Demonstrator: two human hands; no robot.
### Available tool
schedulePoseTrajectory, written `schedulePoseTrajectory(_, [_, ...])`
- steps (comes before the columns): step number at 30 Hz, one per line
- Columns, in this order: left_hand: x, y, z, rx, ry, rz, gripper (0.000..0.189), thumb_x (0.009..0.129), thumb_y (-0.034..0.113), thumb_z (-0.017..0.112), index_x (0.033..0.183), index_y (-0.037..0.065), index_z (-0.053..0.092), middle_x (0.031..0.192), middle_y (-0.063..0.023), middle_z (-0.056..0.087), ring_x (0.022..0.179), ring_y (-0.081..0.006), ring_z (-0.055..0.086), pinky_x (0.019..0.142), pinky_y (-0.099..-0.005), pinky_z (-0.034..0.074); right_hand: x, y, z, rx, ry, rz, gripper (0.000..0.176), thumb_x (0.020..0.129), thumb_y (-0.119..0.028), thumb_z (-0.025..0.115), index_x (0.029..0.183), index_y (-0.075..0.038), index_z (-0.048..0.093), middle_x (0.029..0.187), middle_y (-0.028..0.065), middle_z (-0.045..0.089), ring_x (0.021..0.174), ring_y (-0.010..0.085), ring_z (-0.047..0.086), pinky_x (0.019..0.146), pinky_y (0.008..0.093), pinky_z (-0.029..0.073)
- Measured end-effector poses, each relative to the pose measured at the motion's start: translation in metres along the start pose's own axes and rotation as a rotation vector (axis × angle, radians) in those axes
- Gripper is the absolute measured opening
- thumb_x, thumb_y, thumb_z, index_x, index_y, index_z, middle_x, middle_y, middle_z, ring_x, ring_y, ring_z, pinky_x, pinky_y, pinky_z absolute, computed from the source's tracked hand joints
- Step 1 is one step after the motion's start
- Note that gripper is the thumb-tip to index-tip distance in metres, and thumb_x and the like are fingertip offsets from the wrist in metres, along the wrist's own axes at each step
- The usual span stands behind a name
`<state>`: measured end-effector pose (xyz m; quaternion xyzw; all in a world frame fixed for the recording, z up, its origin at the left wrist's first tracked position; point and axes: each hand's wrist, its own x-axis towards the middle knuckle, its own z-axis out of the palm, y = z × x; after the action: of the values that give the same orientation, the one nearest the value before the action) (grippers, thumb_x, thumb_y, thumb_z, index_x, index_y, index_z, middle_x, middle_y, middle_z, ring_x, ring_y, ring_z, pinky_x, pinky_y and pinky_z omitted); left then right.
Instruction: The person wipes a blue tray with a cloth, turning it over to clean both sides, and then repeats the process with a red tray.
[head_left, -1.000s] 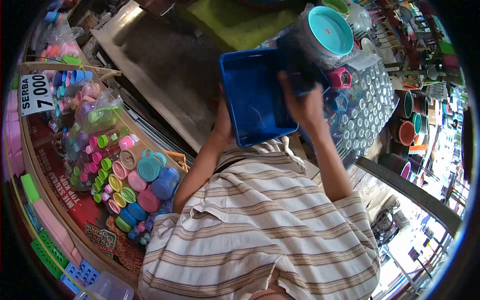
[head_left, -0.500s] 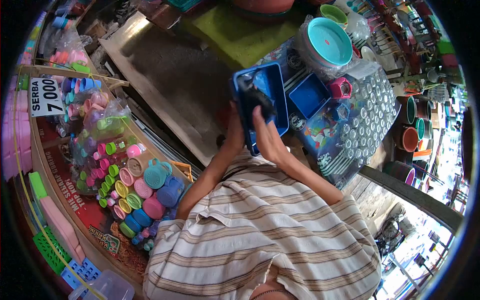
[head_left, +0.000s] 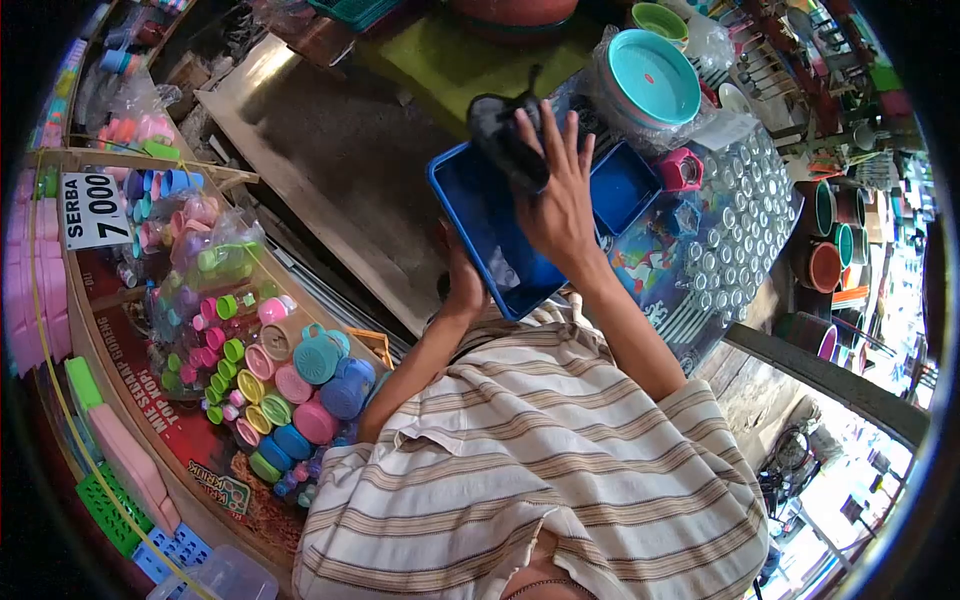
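Note:
A blue plastic tray is held tilted in front of my body. My left hand grips its left side from outside, with the fingers partly hidden behind the wall. Over the tray's upper right side is my right hand, back of the hand up and fingers stretched. It holds a crumpled black cloth on its thumb side; the thumb is hidden. A second blue tray lies on the table just right of my right hand.
Glass jars crowd the patterned table on the right, beside a pink item and wrapped turquoise basins. Colourful lidded containers fill the left shelf, near a price sign. A wooden beam runs at right.
My right hand has moved up and right with the black cloth, from inside the tray to above its edge. The tray has shifted left and tilted so its inside shows more.

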<state>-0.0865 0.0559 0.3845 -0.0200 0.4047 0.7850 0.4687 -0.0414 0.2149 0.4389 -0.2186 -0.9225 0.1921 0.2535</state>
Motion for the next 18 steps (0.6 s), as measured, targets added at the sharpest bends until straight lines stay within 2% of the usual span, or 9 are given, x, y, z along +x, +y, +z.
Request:
schedulePoseTrajectory(2, [0.005, -0.005, -0.014, 0.06, 0.013, -0.006, 0.087, 0.11, 0.075, 0.025, 0.169, 0.012, 0.03, 0.167, -0.0091, 0.042, 0.15, -0.0269, 0.045, 0.129, -0.046, 0.034, -0.002, 0.004, -0.002, -0.035, 0.01, 0.019, 0.083, 0.09, -0.012, 0.071, 0.167, -0.014, 0.041, 0.178, 0.0196, 0.024, 0.163, 0.0521, 0.015, 0.131, 0.0672, 0.011])
schedulePoseTrajectory(6, [0.007, -0.003, -0.02, -0.042, -0.024, 0.051, 0.087, 0.108, 0.076, 0.026, 0.167, 0.012, 0.032, 0.165, -0.0095, 0.044, 0.149, -0.0279, 0.047, 0.127, -0.0463, 0.037, -0.026, -0.003, -0.004, -0.13, -0.151, -0.106, 0.093, 0.071, -0.008, 0.073, 0.16, 0.003, 0.045, 0.177, 0.0208, 0.026, 0.165, 0.0488, 0.015, 0.132, 0.0653, 0.009])
schedulePoseTrajectory(8, [0.006, 0.001, -0.017, -0.012, -0.057, 0.085, 0.089, 0.106, 0.079, 0.03, 0.166, 0.014, 0.034, 0.164, -0.0091, 0.045, 0.146, -0.0282, 0.05, 0.126, -0.0467, 0.04, -0.038, -0.006, -0.007, -0.189, -0.213, -0.057, 0.09, 0.073, -0.009, 0.073, 0.158, 0.003, 0.048, 0.177, 0.0197, 0.026, 0.165, 0.0482, 0.015, 0.132, 0.0668, 0.008])
schedulePoseTrajectory(10, [0.007, -0.002, -0.02, 0.153, 0.069, 0.213, 0.084, 0.113, 0.069, 0.02, 0.166, 0.004, 0.031, 0.162, -0.015, 0.047, 0.148, -0.0284, 0.05, 0.127, -0.0466, 0.038, -0.05, -0.012, -0.009, -0.237, -0.238, -0.058, 0.086, 0.075, -0.011, 0.074, 0.156, 0.004, 0.05, 0.174, 0.0227, 0.028, 0.164, 0.0497, 0.015, 0.131, 0.069, 0.008])
schedulePoseTrajectory(12, [0.013, -0.005, -0.025, 0.108, 0.103, 0.237, 0.084, 0.113, 0.068, 0.02, 0.161, 0.002, 0.041, 0.156, -0.0169, 0.054, 0.142, -0.0291, 0.055, 0.123, -0.0453, 0.041, -0.06, -0.016, -0.007, -0.313, -0.279, 0.031, 0.083, 0.078, -0.013, 0.075, 0.155, 0.005, 0.05, 0.169, 0.0265, 0.03, 0.163, 0.053, 0.014, 0.13, 0.0707, 0.008])
schedulePoseTrajectory(14, [0.017, -0.006, -0.03, 0.455, -0.005, 0.382, 0.081, 0.115, 0.064, 0.02, 0.15, -0.001, 0.054, 0.146, -0.0185, 0.062, 0.133, -0.0292, 0.061, 0.117, -0.043, 0.045, -0.058, -0.009, -0.007, -0.282, -0.259, 0.039, 0.078, 0.08, -0.01, 0.073, 0.154, 0.006, 0.05, 0.166, 0.0291, 0.03, 0.161, 0.0561, 0.015, 0.13, 0.0701, 0.011])
schedulePoseTrajectory(16, [0.012, -0.01, -0.025, 0.576, 0.062, 0.442, 0.075, 0.117, 0.057, 0.02, 0.139, -0.002, 0.062, 0.134, -0.0175, 0.068, 0.121, -0.0283, 0.065, 0.111, -0.042, 0.047, -0.047, 0.002, 0.001, -0.224, -0.083, 0.055, 0.074, 0.08, -0.005, 0.071, 0.151, 0.007, 0.052, 0.166, 0.0288, 0.029, 0.16, 0.0579, 0.016, 0.129, 0.0699, 0.014])
schedulePoseTrajectory(17, [0.008, -0.01, -0.026, 0.533, -0.025, 0.327, 0.071, 0.118, 0.057, 0.021, 0.15, 0.001, 0.052, 0.143, -0.0148, 0.061, 0.13, -0.0261, 0.06, 0.117, -0.0426, 0.043, -0.038, -0.001, -0.002, -0.179, -0.051, 0.055, 0.063, 0.091, -0.008, 0.06, 0.151, 0.008, 0.051, 0.168, 0.0296, 0.026, 0.16, 0.0602, 0.014, 0.129, 0.0712, 0.014])
schedulePoseTrajectory(18, [0.008, -0.015, -0.032, 0.601, -0.058, 0.302, 0.071, 0.118, 0.058, 0.022, 0.153, 0.002, 0.048, 0.146, -0.0136, 0.059, 0.132, -0.0248, 0.058, 0.119, -0.0424, 0.042, -0.031, -0.002, -0.005, -0.18, -0.048, 0.057, 0.063, 0.091, -0.008, 0.06, 0.151, 0.008, 0.051, 0.168, 0.0296, 0.026, 0.16, 0.0602, 0.014, 0.129, 0.0712, 0.014])
